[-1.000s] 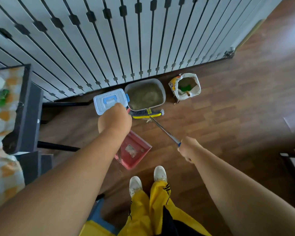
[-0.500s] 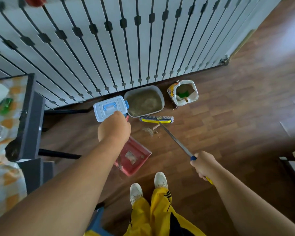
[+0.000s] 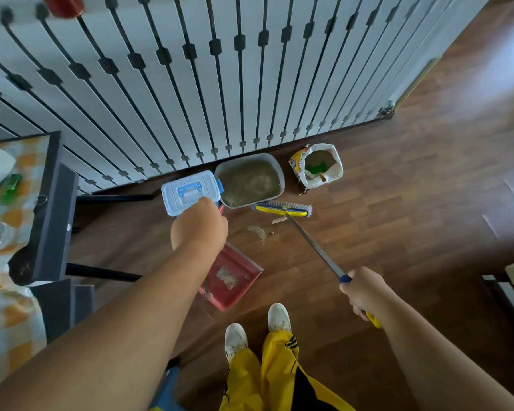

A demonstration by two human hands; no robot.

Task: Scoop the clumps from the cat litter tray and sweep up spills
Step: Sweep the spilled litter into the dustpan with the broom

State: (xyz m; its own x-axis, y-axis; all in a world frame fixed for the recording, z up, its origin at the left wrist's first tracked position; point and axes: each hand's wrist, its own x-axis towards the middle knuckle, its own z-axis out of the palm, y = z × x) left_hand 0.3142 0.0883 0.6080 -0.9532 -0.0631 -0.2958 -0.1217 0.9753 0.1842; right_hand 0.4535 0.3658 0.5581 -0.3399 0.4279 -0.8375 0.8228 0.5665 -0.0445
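Observation:
A grey litter tray (image 3: 276, 173) full of brownish litter stands on the wood floor against the railing. My right hand (image 3: 361, 290) grips the broom's metal handle; the broom head (image 3: 282, 208), yellow and blue, rests on the floor just in front of the tray. A small patch of spilled litter (image 3: 258, 231) lies between the broom head and the red dustpan (image 3: 230, 280). My left hand (image 3: 199, 225) is curled around the dustpan's upright handle, which it mostly hides. The pan holds a little swept debris.
A pale blue lidded box (image 3: 190, 191) sits left of the tray. An open litter bag (image 3: 318, 166) with a green scoop stands to its right. A dark table (image 3: 46, 203) is at the left, the white railing (image 3: 220, 69) behind. My feet (image 3: 255, 330) are below the dustpan.
The broom head has slid right along the tray's front, uncovering the spilled litter. My right hand has drawn back and to the right. The left hand and dustpan stay put.

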